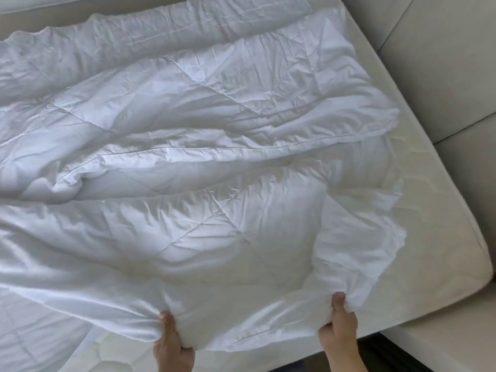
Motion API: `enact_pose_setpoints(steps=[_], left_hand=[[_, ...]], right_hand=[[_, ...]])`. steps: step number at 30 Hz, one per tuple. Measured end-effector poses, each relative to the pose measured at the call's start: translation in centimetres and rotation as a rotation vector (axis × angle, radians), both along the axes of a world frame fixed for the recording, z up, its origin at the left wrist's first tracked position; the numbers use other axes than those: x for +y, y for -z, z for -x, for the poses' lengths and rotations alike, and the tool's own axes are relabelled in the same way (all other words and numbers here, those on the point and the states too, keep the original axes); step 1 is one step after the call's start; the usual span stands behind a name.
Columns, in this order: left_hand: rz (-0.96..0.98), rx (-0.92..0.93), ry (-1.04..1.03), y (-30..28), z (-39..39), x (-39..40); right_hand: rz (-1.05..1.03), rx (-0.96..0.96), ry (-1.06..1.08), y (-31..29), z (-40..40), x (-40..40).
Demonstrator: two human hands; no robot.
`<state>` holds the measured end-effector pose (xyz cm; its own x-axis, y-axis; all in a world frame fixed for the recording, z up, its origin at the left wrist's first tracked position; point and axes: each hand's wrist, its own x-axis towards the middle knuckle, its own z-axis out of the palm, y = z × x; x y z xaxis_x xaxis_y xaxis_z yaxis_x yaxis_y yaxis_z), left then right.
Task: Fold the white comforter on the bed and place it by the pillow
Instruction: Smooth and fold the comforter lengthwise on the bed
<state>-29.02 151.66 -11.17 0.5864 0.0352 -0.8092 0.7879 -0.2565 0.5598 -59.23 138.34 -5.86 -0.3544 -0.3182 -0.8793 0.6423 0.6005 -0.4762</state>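
The white quilted comforter [204, 146] lies spread and rumpled over most of the bed, with a long ridge of folds across its middle. My left hand [171, 342] grips its near edge at the bottom centre, thumb on top. My right hand [339, 323] pinches a bunched corner of the same edge further right. The edge between my hands is lifted slightly off the mattress. No pillow is in view.
The cream quilted mattress [434, 224] shows bare along the right side and at its near right corner. Pale upholstered panels [442, 63] run beyond the bed on the right. A dark gap [381, 353] lies below the mattress corner.
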Motion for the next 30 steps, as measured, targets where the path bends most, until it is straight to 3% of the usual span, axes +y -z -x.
enact_pose_setpoints(steps=[1, 2, 6, 9, 12, 14, 15, 17, 20, 23, 26, 30], left_hand=[[-0.072, -0.064, -0.073, -0.6, 0.5, -0.4], [-0.258, -0.128, 0.066, -1.9, 1.6, 0.7], [-0.200, 0.003, 0.155, -2.9, 0.8, -0.5], [-0.347, -0.031, 0.091, -3.6, 0.6, -1.0], [-0.607, -0.217, 0.018, -6.2, 0.1, -2.9], [-0.609, -0.382, 0.057, -7.5, -1.5, -5.3], [-0.506, -0.424, 0.062, -8.1, -2.5, -7.2], [-0.273, -0.432, 0.108, -8.6, -4.8, -11.7], [0.069, -0.345, 0.149, -8.3, -8.9, -18.9], [0.295, -0.201, 0.130, -7.1, -12.7, -25.7], [0.369, -0.076, 0.106, -5.9, -16.9, -31.4], [0.311, -0.017, 0.083, -5.1, -21.2, -36.6]], right_hand=[[-0.044, 0.016, 0.045, 0.0, -0.4, 0.6], [-0.109, 0.034, 0.051, -0.1, -0.6, 1.0], [-0.355, 0.145, -0.022, 1.1, -0.6, 2.0], [-0.464, 0.386, -0.087, 2.9, 0.3, 3.8], [-0.367, 0.695, -0.237, 1.0, -1.4, 3.0], [-0.287, 0.855, -0.326, -1.8, -2.9, 0.4], [-0.173, 0.804, -0.367, -3.4, -4.6, -1.6], [0.007, 0.497, -0.399, -4.9, -8.1, -5.9], [0.118, -0.014, -0.446, -4.8, -13.5, -13.4], [0.195, -0.377, -0.312, -2.7, -18.3, -20.5], [0.175, -0.497, -0.228, -0.5, -22.0, -26.5], [0.108, -0.439, -0.225, 2.8, -24.4, -30.9]])
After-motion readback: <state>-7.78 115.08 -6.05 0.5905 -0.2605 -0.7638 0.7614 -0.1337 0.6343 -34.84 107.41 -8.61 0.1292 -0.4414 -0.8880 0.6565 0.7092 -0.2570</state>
